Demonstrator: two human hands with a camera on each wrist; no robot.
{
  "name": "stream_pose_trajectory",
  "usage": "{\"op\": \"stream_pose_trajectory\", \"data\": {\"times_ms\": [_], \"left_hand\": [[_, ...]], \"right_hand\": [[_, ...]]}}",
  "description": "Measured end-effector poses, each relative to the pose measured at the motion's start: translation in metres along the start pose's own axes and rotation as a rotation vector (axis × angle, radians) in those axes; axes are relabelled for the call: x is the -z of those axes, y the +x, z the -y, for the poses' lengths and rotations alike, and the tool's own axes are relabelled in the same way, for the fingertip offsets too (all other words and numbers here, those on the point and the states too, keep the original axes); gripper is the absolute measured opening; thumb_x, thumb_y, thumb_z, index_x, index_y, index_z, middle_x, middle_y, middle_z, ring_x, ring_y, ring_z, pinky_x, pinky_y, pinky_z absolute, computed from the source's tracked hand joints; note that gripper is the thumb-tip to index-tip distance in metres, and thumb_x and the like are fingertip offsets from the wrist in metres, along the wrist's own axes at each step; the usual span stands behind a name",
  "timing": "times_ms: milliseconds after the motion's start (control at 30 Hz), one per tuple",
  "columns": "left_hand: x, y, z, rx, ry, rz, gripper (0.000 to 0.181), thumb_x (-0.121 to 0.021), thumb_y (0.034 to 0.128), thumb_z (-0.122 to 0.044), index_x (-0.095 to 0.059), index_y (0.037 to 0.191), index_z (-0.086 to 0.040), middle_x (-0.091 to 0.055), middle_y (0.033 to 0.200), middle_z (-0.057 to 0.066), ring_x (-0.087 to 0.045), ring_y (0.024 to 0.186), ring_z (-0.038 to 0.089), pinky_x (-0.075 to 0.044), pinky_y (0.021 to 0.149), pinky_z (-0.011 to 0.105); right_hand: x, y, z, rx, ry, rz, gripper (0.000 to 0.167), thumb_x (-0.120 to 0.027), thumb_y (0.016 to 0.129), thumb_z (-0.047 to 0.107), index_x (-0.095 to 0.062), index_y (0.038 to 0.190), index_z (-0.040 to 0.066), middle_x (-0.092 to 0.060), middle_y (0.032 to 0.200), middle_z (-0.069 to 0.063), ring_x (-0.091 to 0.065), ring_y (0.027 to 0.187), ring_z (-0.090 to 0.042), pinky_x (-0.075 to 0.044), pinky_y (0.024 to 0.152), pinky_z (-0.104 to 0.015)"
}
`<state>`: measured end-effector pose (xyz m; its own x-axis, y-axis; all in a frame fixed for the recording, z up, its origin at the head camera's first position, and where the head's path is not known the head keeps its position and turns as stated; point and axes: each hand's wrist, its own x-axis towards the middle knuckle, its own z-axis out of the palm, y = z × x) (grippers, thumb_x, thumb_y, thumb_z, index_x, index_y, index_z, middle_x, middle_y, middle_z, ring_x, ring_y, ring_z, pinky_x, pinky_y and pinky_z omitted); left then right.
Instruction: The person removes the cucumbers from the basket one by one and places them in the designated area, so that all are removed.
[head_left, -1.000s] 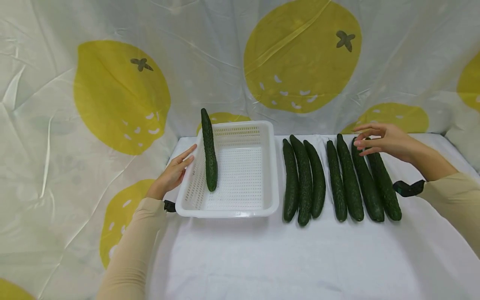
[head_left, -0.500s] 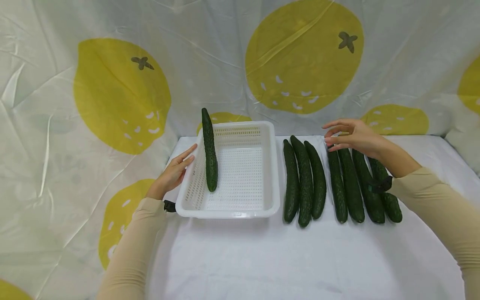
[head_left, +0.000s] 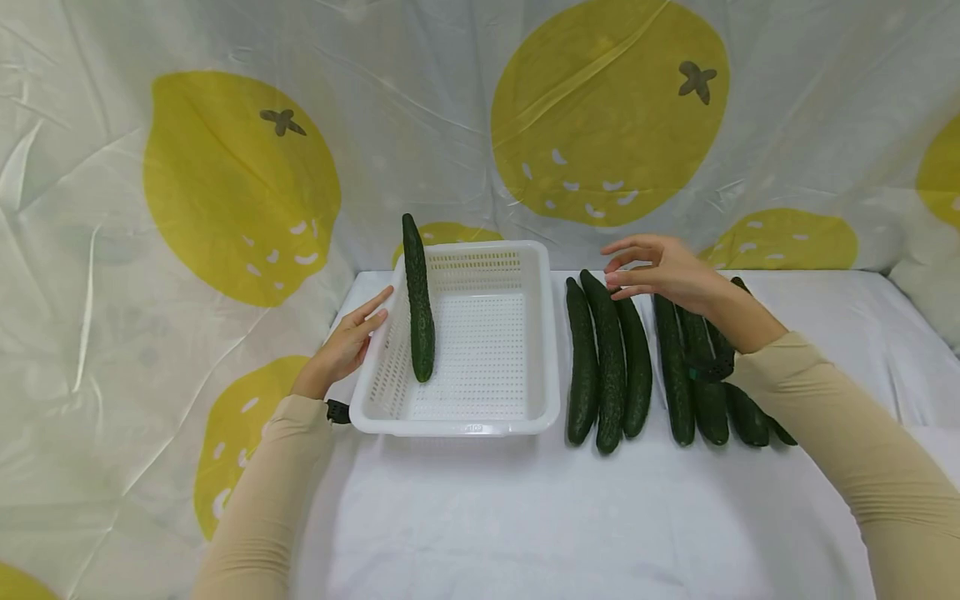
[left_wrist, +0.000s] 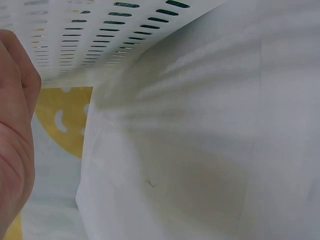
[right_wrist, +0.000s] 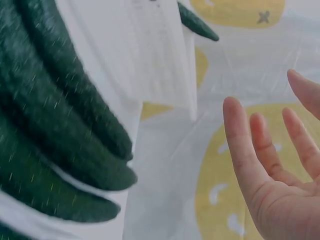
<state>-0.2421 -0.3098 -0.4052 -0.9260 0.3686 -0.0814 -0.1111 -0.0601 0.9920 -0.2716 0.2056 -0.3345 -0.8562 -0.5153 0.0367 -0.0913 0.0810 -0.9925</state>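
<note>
A white perforated plastic basket (head_left: 453,427) stands on the table, with one dark green cucumber (head_left: 420,308) leaning over its far left rim. Against the basket's left wall rests my left hand (head_left: 341,350), its fingers extended. The left wrist view has that hand (left_wrist: 15,135) at its left edge, fingertips out of sight. My right hand (head_left: 663,271) holds nothing and hovers at the far ends of the middle cucumbers (head_left: 609,367), three lying side by side. In the right wrist view, the right hand's fingers (right_wrist: 240,132) are spread and relaxed.
Several more cucumbers (head_left: 675,383) lie further right, partly covered by my right forearm. A white cloth (head_left: 525,517) covers the table. Behind it hangs a pale curtain (head_left: 420,100) printed with large yellow lemons.
My right hand has moved left, from above the rightmost cucumbers to the group of three beside the basket. The left hand and the basket stay in place.
</note>
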Motion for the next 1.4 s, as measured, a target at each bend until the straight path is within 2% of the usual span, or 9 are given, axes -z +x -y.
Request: {"op": "stream_pose_trajectory", "data": {"times_ms": [233,467,600,833,1167,1400], "left_hand": [[0.000,-0.001,0.002,-0.019,-0.001,-0.007,0.056,-0.039,0.1097,-0.014,-0.019,0.161,-0.019,-0.058,0.129,0.005,-0.068,0.095,0.012,-0.056,0.070,0.023],[0.002,0.000,0.004,-0.028,-0.003,-0.021,0.055,-0.040,0.1095,-0.016,-0.021,0.161,-0.020,-0.059,0.129,0.003,-0.067,0.097,0.012,-0.057,0.072,0.024],[0.002,0.000,0.005,-0.027,0.010,-0.033,0.055,-0.040,0.1094,-0.017,-0.021,0.161,-0.019,-0.058,0.129,0.004,-0.068,0.096,0.011,-0.056,0.071,0.023],[0.002,0.000,0.006,-0.031,0.016,-0.028,0.054,-0.040,0.1095,-0.016,-0.022,0.161,-0.019,-0.057,0.132,0.005,-0.067,0.097,0.011,-0.056,0.071,0.023],[0.000,0.002,0.004,-0.012,0.028,-0.031,0.055,-0.041,0.1091,-0.019,-0.022,0.161,-0.021,-0.053,0.135,0.009,-0.067,0.095,0.010,-0.056,0.070,0.022],[0.001,0.002,0.004,-0.011,0.040,-0.045,0.056,-0.043,0.1087,-0.020,-0.023,0.160,-0.023,-0.054,0.134,0.008,-0.068,0.091,0.010,-0.056,0.066,0.022]], "right_hand": [[-0.022,0.019,0.005,-0.003,0.000,0.016,0.048,-0.069,0.094,0.002,-0.053,0.139,0.001,-0.056,0.122,-0.024,-0.064,0.105,-0.036,-0.053,0.091,-0.050],[-0.043,0.041,0.011,-0.007,-0.004,0.034,0.045,-0.068,0.095,0.004,-0.054,0.137,0.000,-0.055,0.124,-0.025,-0.067,0.100,-0.033,-0.055,0.087,-0.047],[-0.055,0.050,0.014,-0.018,0.023,0.042,0.044,-0.068,0.094,0.000,-0.054,0.136,-0.001,-0.056,0.121,-0.024,-0.064,0.103,-0.041,-0.055,0.086,-0.048],[-0.075,0.070,0.019,-0.030,0.058,0.053,0.046,-0.072,0.091,0.002,-0.056,0.135,0.001,-0.054,0.122,-0.023,-0.066,0.097,-0.035,-0.052,0.091,-0.053],[-0.104,0.100,0.018,-0.063,0.111,0.034,0.046,-0.072,0.091,0.001,-0.057,0.134,0.002,-0.055,0.115,-0.020,-0.065,0.096,-0.035,-0.049,0.094,-0.056],[-0.128,0.122,0.010,-0.084,0.126,0.016,0.047,-0.072,0.091,0.002,-0.057,0.135,0.002,-0.056,0.116,-0.019,-0.064,0.100,-0.035,-0.051,0.093,-0.053]]}}
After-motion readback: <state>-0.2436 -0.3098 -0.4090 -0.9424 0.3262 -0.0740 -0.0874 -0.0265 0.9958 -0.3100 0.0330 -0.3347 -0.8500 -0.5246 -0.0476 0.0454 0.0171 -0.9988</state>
